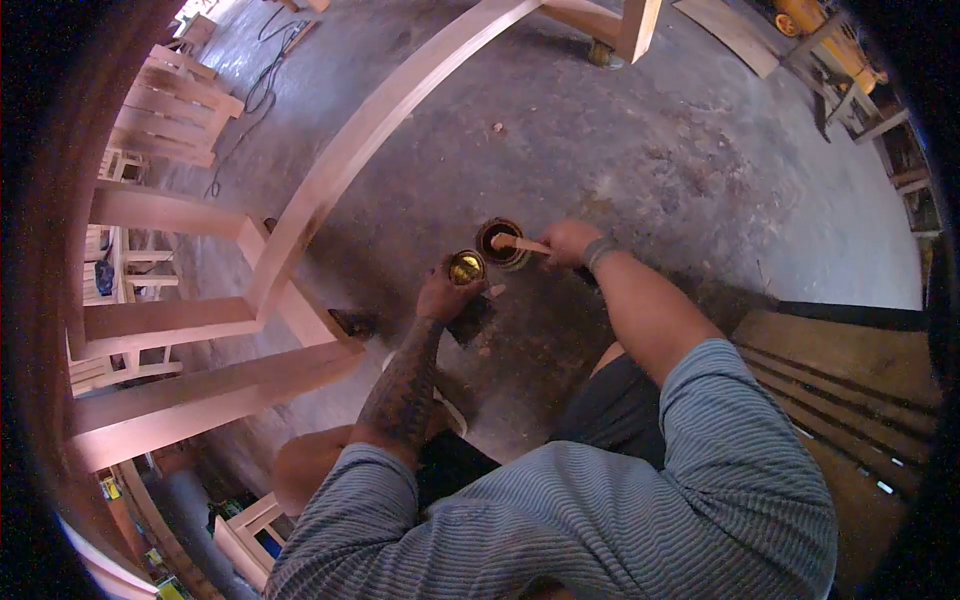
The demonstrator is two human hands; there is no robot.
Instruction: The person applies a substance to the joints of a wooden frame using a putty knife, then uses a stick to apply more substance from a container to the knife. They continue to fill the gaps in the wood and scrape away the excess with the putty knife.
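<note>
My left hand is wrapped round a small can with a shiny gold inside, tilted toward the camera. Just to the right of it, a round open container with dark contents stands on the concrete floor. Between the closed fingers of my right hand is a light wooden stick, and its far end is inside the dark container. The can and the container are very close; whether they touch is unclear.
A pale wooden frame curves across the left and top. Slatted wooden pieces stand at the upper left, near a black cable on the floor. Long boards lie at the right. Yellow equipment is at the upper right.
</note>
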